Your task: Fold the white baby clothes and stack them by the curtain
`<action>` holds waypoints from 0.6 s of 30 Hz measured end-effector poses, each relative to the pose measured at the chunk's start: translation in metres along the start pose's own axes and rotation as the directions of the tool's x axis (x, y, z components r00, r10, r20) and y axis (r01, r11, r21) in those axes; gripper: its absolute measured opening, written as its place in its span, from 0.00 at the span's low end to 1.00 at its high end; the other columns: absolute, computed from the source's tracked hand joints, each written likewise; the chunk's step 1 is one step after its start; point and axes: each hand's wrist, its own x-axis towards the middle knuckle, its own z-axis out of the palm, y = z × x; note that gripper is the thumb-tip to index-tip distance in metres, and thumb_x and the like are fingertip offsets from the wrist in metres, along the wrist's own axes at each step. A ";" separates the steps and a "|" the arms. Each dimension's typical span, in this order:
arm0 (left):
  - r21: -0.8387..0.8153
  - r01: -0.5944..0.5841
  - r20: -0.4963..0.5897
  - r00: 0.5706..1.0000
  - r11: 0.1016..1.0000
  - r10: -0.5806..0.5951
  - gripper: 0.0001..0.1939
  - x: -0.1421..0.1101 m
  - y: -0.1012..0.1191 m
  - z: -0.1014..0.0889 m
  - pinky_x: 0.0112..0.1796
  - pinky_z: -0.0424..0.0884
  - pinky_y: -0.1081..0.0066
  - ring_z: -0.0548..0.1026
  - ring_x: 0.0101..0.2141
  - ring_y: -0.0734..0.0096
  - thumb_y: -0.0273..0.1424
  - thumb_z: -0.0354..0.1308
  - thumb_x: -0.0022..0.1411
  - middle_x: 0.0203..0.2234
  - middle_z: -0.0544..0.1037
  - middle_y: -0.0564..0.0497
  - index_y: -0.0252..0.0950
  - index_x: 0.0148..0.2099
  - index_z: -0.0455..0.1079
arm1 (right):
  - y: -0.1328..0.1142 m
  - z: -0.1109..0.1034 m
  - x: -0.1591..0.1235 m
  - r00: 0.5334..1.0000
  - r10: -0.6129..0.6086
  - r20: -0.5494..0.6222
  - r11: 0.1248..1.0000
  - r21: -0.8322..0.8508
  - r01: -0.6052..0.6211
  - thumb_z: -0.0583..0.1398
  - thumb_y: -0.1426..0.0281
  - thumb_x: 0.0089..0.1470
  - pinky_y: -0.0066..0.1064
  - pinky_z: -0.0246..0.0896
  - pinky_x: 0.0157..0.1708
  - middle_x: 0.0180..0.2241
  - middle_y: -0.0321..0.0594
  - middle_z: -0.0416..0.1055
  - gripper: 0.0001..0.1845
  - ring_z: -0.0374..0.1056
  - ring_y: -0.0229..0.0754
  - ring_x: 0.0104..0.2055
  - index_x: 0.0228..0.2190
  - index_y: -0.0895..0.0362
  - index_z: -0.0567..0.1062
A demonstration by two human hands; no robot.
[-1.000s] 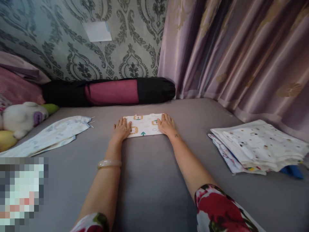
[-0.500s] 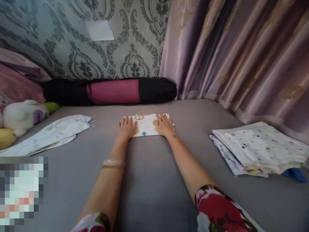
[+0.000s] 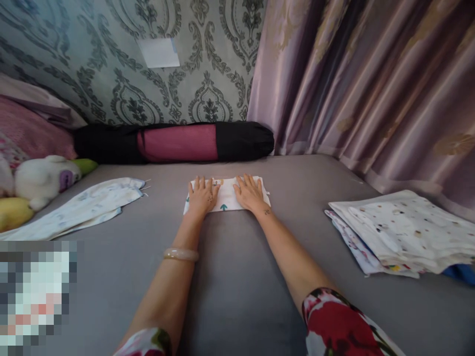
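Observation:
A folded white cloth point(image 3: 224, 198) with small coloured prints lies flat on the grey bed sheet point(image 3: 237, 267), in the middle of the head view. My left hand point(image 3: 203, 194) rests palm down on its left part, fingers spread. On the right part my right hand point(image 3: 251, 192) lies flat too, its fingers apart and pointing away from me. Both palms hide some of the cloth's print. A small white tag sticks out at the cloth's right edge.
At right lies a stack of folded printed cloths point(image 3: 404, 232); at left, a loose pale blue-and-white cloth point(image 3: 92, 202) beside a white plush toy point(image 3: 40, 178). A long black and maroon bag point(image 3: 178, 142) lies along the wall. Curtains point(image 3: 334, 74) hang at right.
My left hand has shifted slightly right and inward on the cloth, uncovering its left edge. My right hand's fingers have spread flatter. The view has moved a little.

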 end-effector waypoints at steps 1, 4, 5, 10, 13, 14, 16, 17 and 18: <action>-0.009 -0.003 0.020 1.000 1.000 0.003 0.32 0.000 0.002 0.002 0.62 0.45 0.47 0.47 0.67 0.50 0.44 0.33 0.69 0.66 0.55 0.39 0.33 0.68 0.54 | -0.001 0.001 -0.001 1.000 -0.004 0.017 1.000 0.004 0.004 0.41 0.58 0.67 0.54 0.30 0.65 0.67 0.46 0.48 0.29 0.41 0.51 0.69 0.64 0.55 0.57; -0.032 0.001 0.077 0.997 0.999 0.001 0.32 -0.001 0.002 0.011 0.62 0.46 0.48 0.49 0.66 0.51 0.44 0.32 0.69 0.67 0.54 0.40 0.34 0.69 0.51 | -0.002 0.006 -0.002 0.999 -0.004 0.054 1.000 0.008 0.003 0.41 0.58 0.67 0.54 0.32 0.64 0.67 0.45 0.48 0.29 0.41 0.51 0.69 0.64 0.55 0.57; -0.034 0.002 0.081 0.997 0.999 0.001 0.32 -0.001 0.002 0.013 0.62 0.46 0.48 0.50 0.66 0.51 0.45 0.32 0.69 0.67 0.53 0.40 0.35 0.69 0.50 | -0.002 0.007 -0.002 0.999 -0.003 0.051 1.000 0.006 0.003 0.42 0.58 0.67 0.54 0.32 0.64 0.67 0.45 0.48 0.29 0.41 0.51 0.69 0.64 0.54 0.57; -0.036 0.006 0.085 0.996 0.999 -0.003 0.33 0.000 0.000 0.015 0.62 0.46 0.48 0.49 0.66 0.52 0.45 0.32 0.69 0.67 0.53 0.40 0.35 0.69 0.50 | 0.001 0.010 -0.001 0.999 0.001 0.037 1.000 0.000 -0.001 0.42 0.58 0.67 0.53 0.32 0.64 0.67 0.45 0.48 0.29 0.42 0.51 0.68 0.64 0.54 0.58; -0.033 0.008 0.093 0.996 0.999 -0.005 0.33 0.000 0.000 0.013 0.62 0.46 0.48 0.49 0.66 0.52 0.45 0.32 0.69 0.67 0.53 0.41 0.34 0.69 0.50 | 0.001 0.009 -0.001 0.999 -0.002 0.042 1.000 0.007 0.002 0.42 0.59 0.67 0.54 0.33 0.64 0.67 0.45 0.48 0.29 0.42 0.51 0.68 0.64 0.54 0.58; -0.030 0.008 0.094 0.996 1.000 -0.005 0.33 0.000 0.000 0.013 0.62 0.46 0.48 0.49 0.66 0.52 0.45 0.31 0.69 0.67 0.53 0.41 0.34 0.69 0.50 | 0.001 0.008 -0.001 0.999 -0.001 0.043 1.000 0.010 0.000 0.42 0.59 0.67 0.54 0.33 0.64 0.67 0.45 0.48 0.29 0.42 0.51 0.68 0.64 0.55 0.58; -0.024 0.010 0.090 0.996 1.000 -0.008 0.33 0.001 0.001 0.011 0.62 0.46 0.48 0.49 0.66 0.51 0.45 0.31 0.70 0.67 0.53 0.41 0.34 0.69 0.49 | -0.002 0.006 -0.001 0.999 0.002 0.038 1.000 0.012 -0.003 0.42 0.60 0.67 0.54 0.32 0.64 0.67 0.46 0.48 0.29 0.42 0.52 0.68 0.64 0.55 0.58; -0.022 0.009 0.081 0.997 1.000 -0.008 0.33 0.001 0.003 0.010 0.62 0.46 0.47 0.49 0.66 0.51 0.45 0.31 0.70 0.67 0.53 0.40 0.33 0.69 0.49 | -0.004 0.004 -0.002 1.000 0.000 0.026 1.000 0.011 0.000 0.42 0.60 0.67 0.54 0.31 0.64 0.67 0.47 0.48 0.28 0.42 0.51 0.68 0.63 0.56 0.58; -0.019 0.004 0.065 0.998 1.000 -0.003 0.33 0.001 0.006 0.008 0.62 0.46 0.47 0.48 0.66 0.52 0.44 0.32 0.70 0.67 0.54 0.40 0.33 0.69 0.49 | -0.006 0.003 -0.002 1.000 -0.011 0.012 1.000 0.010 0.011 0.42 0.61 0.67 0.54 0.30 0.64 0.67 0.47 0.49 0.28 0.42 0.51 0.68 0.63 0.56 0.58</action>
